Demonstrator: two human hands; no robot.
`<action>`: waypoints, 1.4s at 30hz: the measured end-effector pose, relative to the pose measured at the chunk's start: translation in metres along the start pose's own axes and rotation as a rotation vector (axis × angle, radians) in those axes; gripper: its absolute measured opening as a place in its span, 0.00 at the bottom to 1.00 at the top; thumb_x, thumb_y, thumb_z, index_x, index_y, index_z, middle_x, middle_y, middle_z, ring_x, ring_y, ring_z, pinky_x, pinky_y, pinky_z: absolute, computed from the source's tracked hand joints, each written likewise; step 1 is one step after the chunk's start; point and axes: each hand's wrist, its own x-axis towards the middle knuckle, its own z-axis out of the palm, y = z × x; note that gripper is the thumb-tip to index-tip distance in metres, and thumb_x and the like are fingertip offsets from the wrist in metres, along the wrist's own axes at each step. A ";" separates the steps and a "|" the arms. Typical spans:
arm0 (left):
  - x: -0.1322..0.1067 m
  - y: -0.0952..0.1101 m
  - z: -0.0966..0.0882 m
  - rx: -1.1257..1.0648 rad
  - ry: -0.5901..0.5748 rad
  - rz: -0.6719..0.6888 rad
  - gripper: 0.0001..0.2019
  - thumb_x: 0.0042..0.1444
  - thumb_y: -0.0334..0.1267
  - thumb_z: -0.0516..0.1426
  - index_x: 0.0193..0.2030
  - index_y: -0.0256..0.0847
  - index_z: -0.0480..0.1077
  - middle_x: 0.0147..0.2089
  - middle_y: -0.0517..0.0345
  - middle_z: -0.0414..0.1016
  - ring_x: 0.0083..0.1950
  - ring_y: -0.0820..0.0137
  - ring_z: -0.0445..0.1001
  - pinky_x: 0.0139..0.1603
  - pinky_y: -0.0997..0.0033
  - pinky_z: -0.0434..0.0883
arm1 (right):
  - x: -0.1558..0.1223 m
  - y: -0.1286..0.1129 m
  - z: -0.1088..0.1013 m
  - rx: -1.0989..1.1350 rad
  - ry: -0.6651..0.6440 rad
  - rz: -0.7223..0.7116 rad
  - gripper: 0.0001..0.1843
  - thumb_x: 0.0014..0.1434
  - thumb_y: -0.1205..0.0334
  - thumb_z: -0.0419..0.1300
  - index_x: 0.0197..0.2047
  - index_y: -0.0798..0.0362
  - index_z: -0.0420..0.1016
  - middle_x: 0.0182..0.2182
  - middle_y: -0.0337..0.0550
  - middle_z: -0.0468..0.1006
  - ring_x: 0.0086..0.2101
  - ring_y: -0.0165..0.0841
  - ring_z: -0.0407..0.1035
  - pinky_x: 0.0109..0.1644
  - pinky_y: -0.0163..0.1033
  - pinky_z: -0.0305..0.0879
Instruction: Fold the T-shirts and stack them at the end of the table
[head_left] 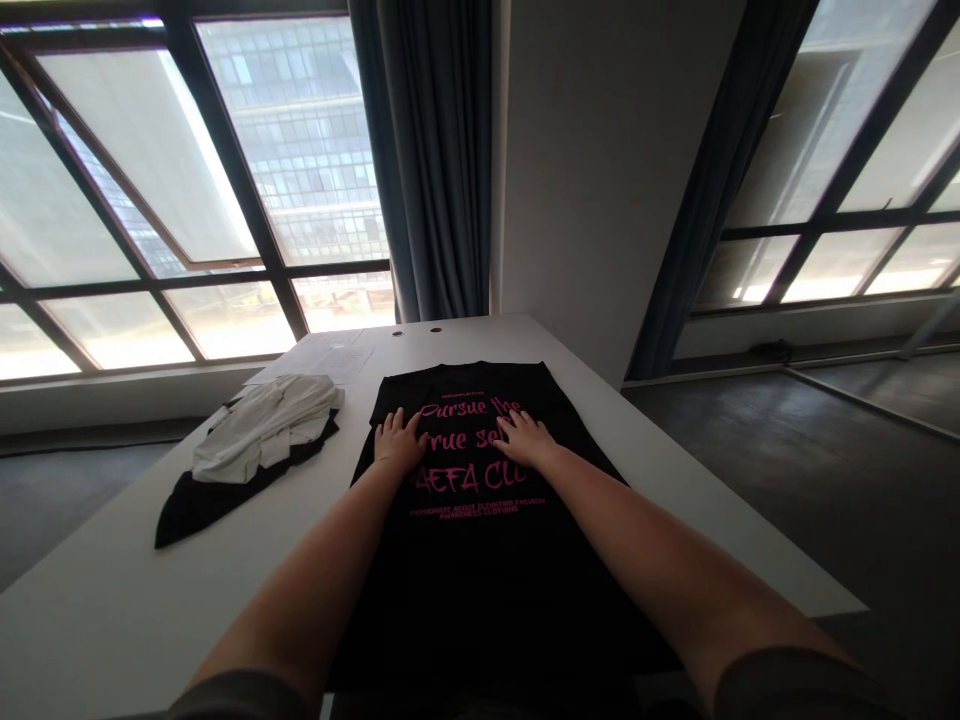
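Note:
A black T-shirt (pixel 480 540) with pink lettering lies spread flat along the white table (pixel 652 450) in front of me. My left hand (pixel 397 440) rests flat on the shirt's upper left part, fingers stretched out and slightly apart. My right hand (pixel 527 437) lies flat on the lettering to the right, fingers also spread. Both palms press down on the cloth and hold nothing. The shirt's near end runs out of view under my arms.
A pile of white and black clothes (pixel 251 445) lies on the table's left side. Sheets of paper (pixel 330 355) sit at the far end. Large windows, dark curtains (pixel 435 160) and a white wall column stand behind; dark floor lies right of the table.

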 end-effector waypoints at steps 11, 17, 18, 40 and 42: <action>0.026 -0.019 0.046 -0.078 0.022 -0.054 0.33 0.69 0.58 0.43 0.75 0.46 0.59 0.79 0.48 0.49 0.80 0.47 0.42 0.75 0.44 0.46 | 0.013 0.071 0.031 0.074 0.489 -0.107 0.26 0.70 0.54 0.48 0.62 0.55 0.76 0.62 0.56 0.71 0.62 0.45 0.63 0.69 0.46 0.55; 0.027 -0.018 0.045 -0.083 0.026 0.036 0.31 0.70 0.52 0.43 0.74 0.40 0.60 0.79 0.48 0.51 0.79 0.52 0.48 0.75 0.46 0.51 | 0.031 0.094 0.041 0.012 0.399 0.093 0.35 0.69 0.49 0.49 0.74 0.55 0.60 0.70 0.57 0.61 0.68 0.51 0.54 0.71 0.54 0.51; 0.027 -0.017 0.045 -0.083 0.028 0.052 0.30 0.70 0.52 0.44 0.73 0.40 0.60 0.78 0.49 0.52 0.79 0.52 0.48 0.75 0.46 0.51 | 0.034 0.096 0.044 -0.002 0.336 0.114 0.36 0.70 0.47 0.48 0.74 0.55 0.59 0.71 0.57 0.59 0.69 0.51 0.53 0.71 0.55 0.50; 0.025 -0.025 0.049 -0.056 0.057 -0.241 0.41 0.66 0.61 0.43 0.79 0.37 0.47 0.80 0.38 0.41 0.79 0.45 0.45 0.75 0.45 0.48 | 0.034 0.108 0.042 0.009 0.192 0.271 0.45 0.70 0.38 0.41 0.78 0.63 0.45 0.76 0.63 0.43 0.73 0.51 0.40 0.75 0.52 0.38; 0.024 -0.024 0.049 -0.047 0.056 -0.256 0.44 0.66 0.61 0.42 0.78 0.28 0.44 0.79 0.33 0.41 0.79 0.46 0.45 0.75 0.47 0.49 | 0.033 0.110 0.044 0.002 0.165 0.248 0.47 0.70 0.37 0.40 0.77 0.67 0.45 0.75 0.66 0.44 0.73 0.51 0.42 0.74 0.53 0.39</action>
